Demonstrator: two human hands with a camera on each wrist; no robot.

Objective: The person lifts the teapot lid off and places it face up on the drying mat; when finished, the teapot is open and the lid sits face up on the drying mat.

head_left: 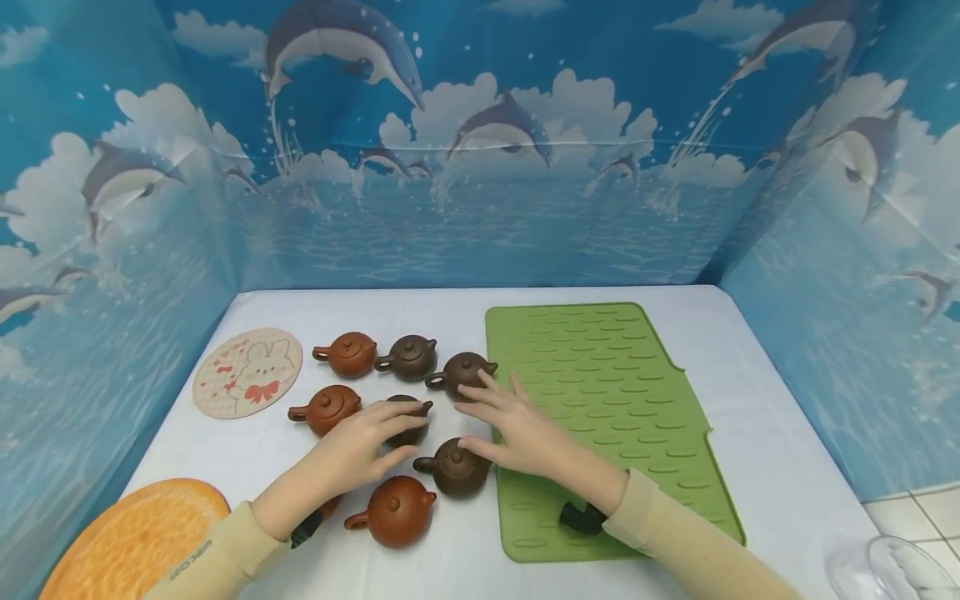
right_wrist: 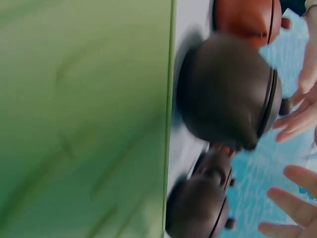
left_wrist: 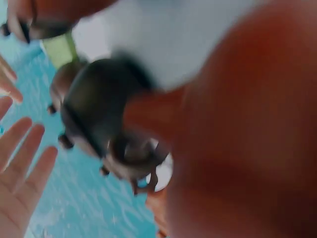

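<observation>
Small clay teapots stand in loose rows on the white table. My left hand (head_left: 358, 446) hovers with spread fingers over the middle dark brown teapot (head_left: 405, 421), partly covering it. To its left is a reddish-brown teapot (head_left: 330, 408); another reddish one (head_left: 397, 512) sits nearer me. My right hand (head_left: 517, 429), fingers spread, is between a back dark teapot (head_left: 463, 373) and a front dark teapot (head_left: 456, 468), overlapping both. In the right wrist view a dark teapot (right_wrist: 223, 89) stands beside the green mat, apart from the right fingers (right_wrist: 292, 201). Neither hand grips anything.
A green ridged mat (head_left: 600, 392) lies right of the teapots. At the back are a reddish teapot (head_left: 349, 354) and a dark one (head_left: 411, 358). A rabbit-print round mat (head_left: 247, 372) and an orange round mat (head_left: 142, 542) lie left. Clear plastic (head_left: 903, 571) shows bottom right.
</observation>
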